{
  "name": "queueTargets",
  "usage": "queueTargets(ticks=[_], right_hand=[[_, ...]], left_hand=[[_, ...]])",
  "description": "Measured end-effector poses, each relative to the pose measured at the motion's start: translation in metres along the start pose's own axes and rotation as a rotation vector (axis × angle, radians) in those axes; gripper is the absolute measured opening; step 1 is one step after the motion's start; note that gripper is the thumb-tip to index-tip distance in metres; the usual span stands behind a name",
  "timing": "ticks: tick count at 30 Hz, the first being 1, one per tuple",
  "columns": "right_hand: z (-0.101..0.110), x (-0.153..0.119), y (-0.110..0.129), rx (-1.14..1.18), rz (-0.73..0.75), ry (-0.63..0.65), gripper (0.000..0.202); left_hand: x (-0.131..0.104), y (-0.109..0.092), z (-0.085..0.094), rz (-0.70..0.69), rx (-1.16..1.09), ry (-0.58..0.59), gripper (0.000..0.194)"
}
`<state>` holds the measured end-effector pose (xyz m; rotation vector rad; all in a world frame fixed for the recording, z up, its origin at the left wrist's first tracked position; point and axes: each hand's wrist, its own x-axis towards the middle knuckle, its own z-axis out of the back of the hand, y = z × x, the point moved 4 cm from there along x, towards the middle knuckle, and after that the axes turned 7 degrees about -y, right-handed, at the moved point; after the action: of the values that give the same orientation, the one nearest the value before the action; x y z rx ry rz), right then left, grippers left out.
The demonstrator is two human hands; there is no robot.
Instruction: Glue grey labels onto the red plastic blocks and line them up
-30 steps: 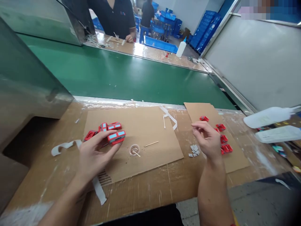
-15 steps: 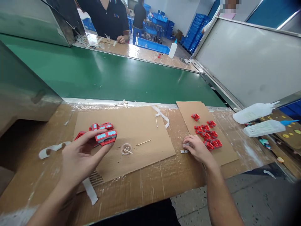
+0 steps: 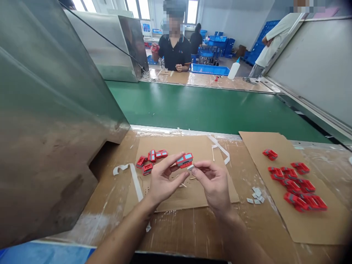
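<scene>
My left hand (image 3: 164, 180) grips a red toy vehicle (image 3: 185, 160) with light blue windows between thumb and fingers, above the middle cardboard sheet (image 3: 203, 200). My right hand (image 3: 216, 185) pinches a small pale tile (image 3: 190, 167) against or very near the vehicle's lower side; actual contact is unclear. Left of my hands lie several similar red toy vehicles (image 3: 147, 168), some showing hollow undersides. A small heap of pale tiles (image 3: 257, 193) lies on the table to the right. My left hand partly hides a clear cup and a stick on the cardboard.
Several red toy vehicles (image 3: 293, 186) rest on the right cardboard sheet (image 3: 319, 229). Paper strips (image 3: 134, 179) and cotton swabs lie around. Beyond runs a green conveyor belt (image 3: 192, 108), with a metal housing (image 3: 63, 121) at left. Across it sits a person (image 3: 175, 55) near a white bottle (image 3: 234, 69).
My right hand has left the tile heap and come to the toy vehicle, carrying a pale tile. My left hand has brought the vehicle toward it. The view has swung left.
</scene>
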<state>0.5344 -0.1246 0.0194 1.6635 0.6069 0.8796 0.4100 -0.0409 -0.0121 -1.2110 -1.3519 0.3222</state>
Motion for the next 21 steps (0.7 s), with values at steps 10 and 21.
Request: queueTargets(ticks=[10,21], right_hand=[[-0.001,-0.013,-0.028,0.191,-0.194,-0.095,0.012],[0.001,-0.018,-0.031,0.172,-0.208,-0.178,0.015]], left_hand=[[-0.012,-0.014,0.002,-0.354,0.38,0.029,0.061],[-0.017,-0.018,-0.003,-0.457,0.447,0.0,0.057]])
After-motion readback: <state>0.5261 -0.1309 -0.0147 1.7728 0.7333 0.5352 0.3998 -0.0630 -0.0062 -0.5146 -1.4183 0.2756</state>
